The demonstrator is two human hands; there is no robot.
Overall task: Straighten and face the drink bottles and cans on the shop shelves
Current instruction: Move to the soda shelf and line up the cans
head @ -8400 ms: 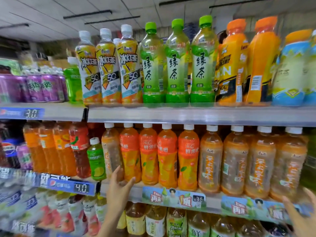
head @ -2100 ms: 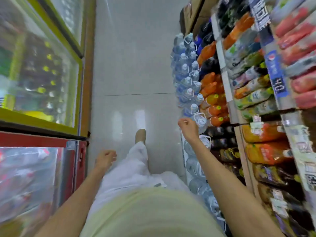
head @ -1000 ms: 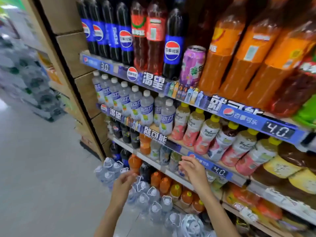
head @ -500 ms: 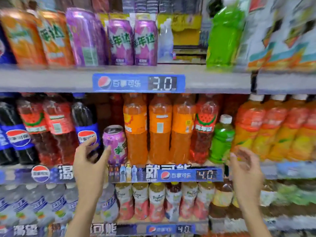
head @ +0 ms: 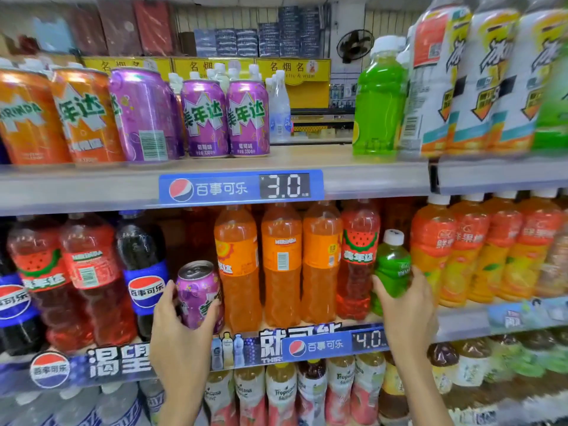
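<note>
Since half a second earlier, both hands have been brought onto stock: the left hand (head: 181,327) is now wrapped around the purple can (head: 199,295), and the right hand (head: 405,305) is closed around the small green bottle (head: 392,265). In the head view, taking the blue 4.0 price tag (head: 335,344) as landmark, the can is seen up and to its left among tall bottles, tilted, while the green bottle stands just above its right end, beside the watermelon soda bottle (head: 356,259). A tall neighbour could be knocked over, it is judged, if either item were swung out sideways rather than lifted clear.
</note>
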